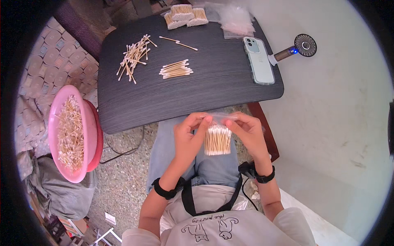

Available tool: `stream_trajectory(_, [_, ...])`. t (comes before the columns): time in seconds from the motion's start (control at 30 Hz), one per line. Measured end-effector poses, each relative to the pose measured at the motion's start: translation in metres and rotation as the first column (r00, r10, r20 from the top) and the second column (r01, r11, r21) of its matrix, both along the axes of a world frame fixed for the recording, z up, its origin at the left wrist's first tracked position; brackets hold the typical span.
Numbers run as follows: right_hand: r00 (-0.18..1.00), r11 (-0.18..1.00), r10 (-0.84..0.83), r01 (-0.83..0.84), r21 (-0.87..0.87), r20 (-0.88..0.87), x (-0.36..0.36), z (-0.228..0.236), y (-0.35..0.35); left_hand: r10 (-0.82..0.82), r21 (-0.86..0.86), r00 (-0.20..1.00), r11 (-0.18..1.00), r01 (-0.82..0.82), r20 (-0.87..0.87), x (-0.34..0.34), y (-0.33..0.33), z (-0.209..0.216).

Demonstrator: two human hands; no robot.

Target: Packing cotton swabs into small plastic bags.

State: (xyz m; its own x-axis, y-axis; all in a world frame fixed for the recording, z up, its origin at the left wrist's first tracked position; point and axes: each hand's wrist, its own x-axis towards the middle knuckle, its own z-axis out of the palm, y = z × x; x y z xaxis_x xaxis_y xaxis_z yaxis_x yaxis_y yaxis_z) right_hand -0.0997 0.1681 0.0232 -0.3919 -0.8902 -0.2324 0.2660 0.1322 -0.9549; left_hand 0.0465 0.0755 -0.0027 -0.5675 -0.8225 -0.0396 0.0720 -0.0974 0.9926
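Observation:
Between my hands, over my lap and just off the table's near edge, hangs a clear plastic bag of cotton swabs (218, 140). My left hand (192, 132) pinches the bag's top edge at its left side. At the right side of that same edge, my right hand (248, 132) grips it between thumb and fingers. The swabs inside stand upright in a tight row, their white tips near the top. On the table ahead lie a neat small stack of swabs (176, 69) and a loose, crossed heap of swabs (134, 57).
A dark table (213, 88) holds filled swab bags (182, 16), empty clear bags (236, 18) and a phone (259, 61). A small fan (304, 46) sticks out past its right edge. At left, a pink basin (91, 135) holds many swabs. A pale wall (336, 110) rises at right.

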Motion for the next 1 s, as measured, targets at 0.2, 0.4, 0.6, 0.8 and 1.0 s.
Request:
stream_trajectory(0.2, [0.993,1.000,-0.028,0.027,-0.014,-0.114,-0.001,-0.005,0.004,0.019,0.066,0.998,0.998,-0.015,-0.060,-0.002,0.002,-0.001])
stream_trajectory(0.4, [0.975,0.996,-0.045,0.028,-0.081,-0.219,-0.002,-0.007,0.005,-0.070,0.262,0.981,0.958,0.116,-0.180,0.000,0.000,-0.014])
stream_trajectory(0.6, [0.926,0.991,-0.046,-0.004,-0.133,-0.375,-0.006,-0.033,0.020,-0.200,0.159,0.966,0.961,0.226,-0.163,0.000,0.013,-0.027])
stream_trajectory(0.8, [0.984,0.988,0.049,-0.073,-0.136,-0.173,-0.010,-0.041,0.031,-0.226,0.189,0.962,0.949,0.253,-0.152,-0.001,0.014,-0.027])
stream_trajectory(1.0, [0.989,0.984,0.092,-0.108,-0.144,-0.116,-0.013,-0.051,0.030,-0.225,0.181,0.961,0.950,0.253,-0.161,-0.003,0.013,-0.029])
